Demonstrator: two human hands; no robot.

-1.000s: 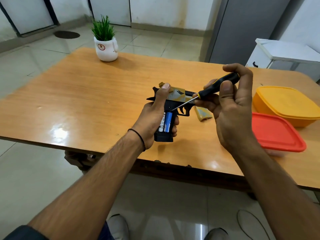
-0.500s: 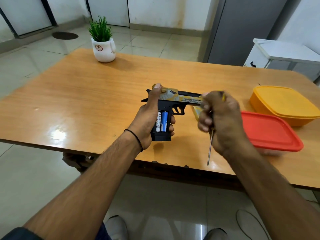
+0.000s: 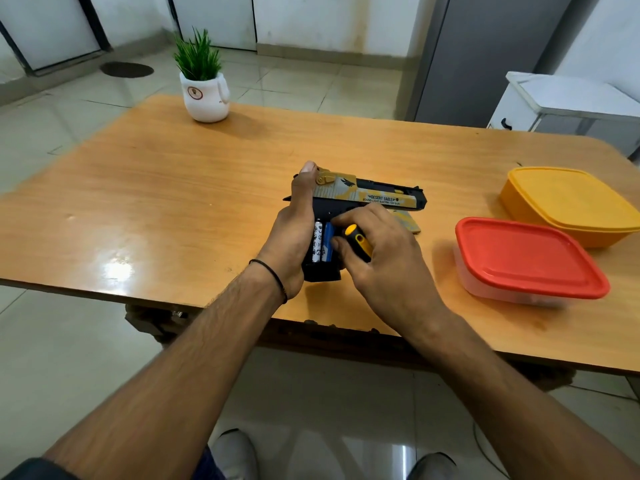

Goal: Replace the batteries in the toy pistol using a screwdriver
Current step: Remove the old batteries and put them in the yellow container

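The pistol (image 3: 367, 197) is held upright just above the table (image 3: 173, 202) near its front edge, muzzle pointing to 3 o'clock. The left hand (image 3: 294, 233) is wrapped round the back of the grip, with the thumb running up to the rear of the slide. The grip's side is open and two batteries sit in it side by side, a white one (image 3: 317, 244) and a blue one (image 3: 328, 242). A yellow cover (image 3: 407, 221) lies on the table at 3 o'clock from the grip, partly hidden. The right hand (image 3: 381, 258) has the screwdriver (image 3: 358, 240) tucked in its curled fingers, handle end poking out towards 11 o'clock and blade hidden, while its fingertips (image 3: 335, 242) touch the blue battery. The unscrewing looks done and the step in hand is the battery swap; whether these cells are the old or the new ones cannot be told. If old, the next move calls for hooking a fingertip under one end of the blue cell and prising it out while the left hand keeps the grip steady; the parked screwdriver crowds those fingers, so setting it down may help. Two lidded boxes, red (image 3: 526, 258) and yellow (image 3: 568, 202), stand at 3 o'clock
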